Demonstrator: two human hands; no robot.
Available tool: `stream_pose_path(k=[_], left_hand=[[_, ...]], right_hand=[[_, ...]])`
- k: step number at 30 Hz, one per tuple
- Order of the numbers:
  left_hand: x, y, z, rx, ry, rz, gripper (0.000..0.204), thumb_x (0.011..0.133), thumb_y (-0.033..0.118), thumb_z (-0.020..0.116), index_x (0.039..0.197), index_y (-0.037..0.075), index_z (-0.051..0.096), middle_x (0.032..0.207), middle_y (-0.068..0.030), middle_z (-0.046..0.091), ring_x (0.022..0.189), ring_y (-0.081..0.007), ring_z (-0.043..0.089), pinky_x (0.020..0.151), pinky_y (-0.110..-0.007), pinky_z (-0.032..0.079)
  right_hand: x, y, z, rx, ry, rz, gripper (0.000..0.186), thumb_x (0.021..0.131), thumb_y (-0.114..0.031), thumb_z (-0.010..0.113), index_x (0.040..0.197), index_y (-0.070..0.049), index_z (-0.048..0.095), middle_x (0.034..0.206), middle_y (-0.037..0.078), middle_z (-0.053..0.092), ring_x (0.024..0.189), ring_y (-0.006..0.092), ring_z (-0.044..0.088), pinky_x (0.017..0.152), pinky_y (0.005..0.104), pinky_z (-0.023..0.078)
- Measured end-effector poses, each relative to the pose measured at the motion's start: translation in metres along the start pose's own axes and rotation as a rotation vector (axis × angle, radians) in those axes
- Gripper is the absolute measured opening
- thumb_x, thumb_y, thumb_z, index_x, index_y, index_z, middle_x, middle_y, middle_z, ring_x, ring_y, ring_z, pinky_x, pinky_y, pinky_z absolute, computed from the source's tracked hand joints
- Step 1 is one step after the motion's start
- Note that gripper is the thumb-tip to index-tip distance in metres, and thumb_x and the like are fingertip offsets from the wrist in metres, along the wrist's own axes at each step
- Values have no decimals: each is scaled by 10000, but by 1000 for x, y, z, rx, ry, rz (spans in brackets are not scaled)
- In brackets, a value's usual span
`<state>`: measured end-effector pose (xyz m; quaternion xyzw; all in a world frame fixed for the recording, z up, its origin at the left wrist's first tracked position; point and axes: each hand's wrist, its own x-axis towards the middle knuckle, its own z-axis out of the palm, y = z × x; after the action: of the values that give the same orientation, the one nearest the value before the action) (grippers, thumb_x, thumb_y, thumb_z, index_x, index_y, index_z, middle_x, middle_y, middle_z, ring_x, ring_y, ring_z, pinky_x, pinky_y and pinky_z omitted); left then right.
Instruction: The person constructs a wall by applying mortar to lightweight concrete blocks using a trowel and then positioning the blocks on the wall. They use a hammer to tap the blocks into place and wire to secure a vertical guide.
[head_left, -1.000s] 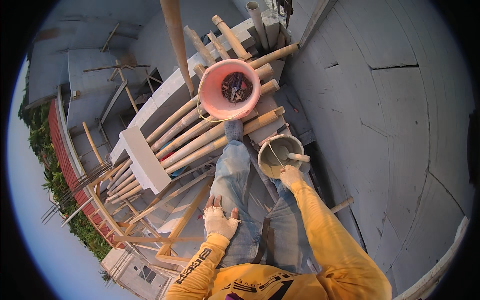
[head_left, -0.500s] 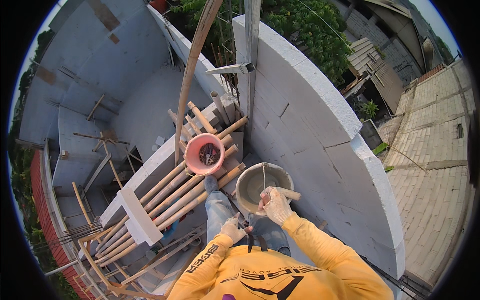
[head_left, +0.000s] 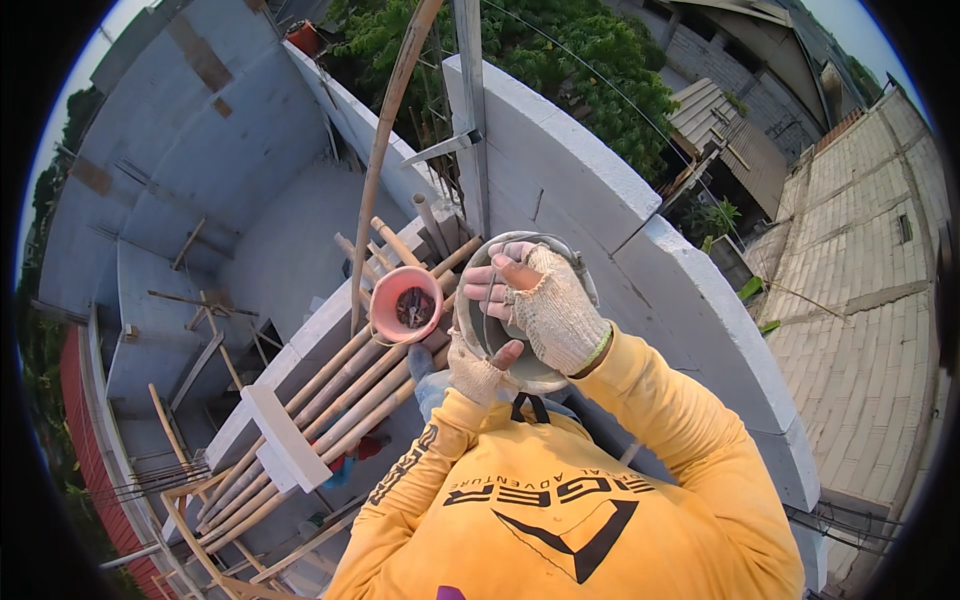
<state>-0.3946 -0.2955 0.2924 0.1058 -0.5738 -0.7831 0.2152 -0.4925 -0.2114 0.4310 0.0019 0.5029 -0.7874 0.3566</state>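
Observation:
My right hand [head_left: 540, 310], in a cream fingerless knit glove, is closed over the wire handle of a grey, mortar-stained bucket [head_left: 532, 378] in front of my body. My left hand [head_left: 478, 365], gloved the same way, grips the bucket's near left side; its thumb shows and its other fingers are partly hidden. The bucket's inside is largely covered by my hands. Beyond them, a pink bucket [head_left: 383, 318] with dark debris in it stands on bamboo poles [head_left: 340, 400]. My jeans-clad leg and foot show beside the poles.
A light block wall [head_left: 700, 320] curves along my right. A tall pole [head_left: 383, 130] and a metal upright [head_left: 468, 120] rise ahead. A white block [head_left: 280, 430] lies across the poles at left. Lower rooms with timber bracing drop away leftward; trees and roofs lie beyond.
The grey bucket has come up toward my body. My left hand has moved from my leg onto the bucket, and my right hand has risen with it. The view has tilted outward.

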Motion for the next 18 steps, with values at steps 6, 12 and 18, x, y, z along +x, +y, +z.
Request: stream_pose_path(k=[6,12,18], left_hand=[[17,-29,-23,-252,180,-144,572,791,-65,618,1342,0,476,1136,-98,639,942,-194,657,792,-284,559],[21,-32,-25,0,207,-110,640,759,-113,544,1381,22,475,1176,-84,611,947,-137,605,788,-254,522],[18,-26,-26,17,125,-69,699,746,-99,570,1422,22,437,1209,-97,598,995,-139,587,829,-264,509]], right_hand=[[2,-14,-5,-1263,-20,-631,274,891,-267,664,936,3,681,980,200,685,905,289,682,808,366,531],[-34,22,-75,-1776,23,55,362,850,-334,653,972,6,668,967,194,684,902,350,682,800,422,538],[-22,54,-79,-1679,-77,152,399,793,-272,665,1051,31,630,1009,228,672,977,362,671,814,433,536]])
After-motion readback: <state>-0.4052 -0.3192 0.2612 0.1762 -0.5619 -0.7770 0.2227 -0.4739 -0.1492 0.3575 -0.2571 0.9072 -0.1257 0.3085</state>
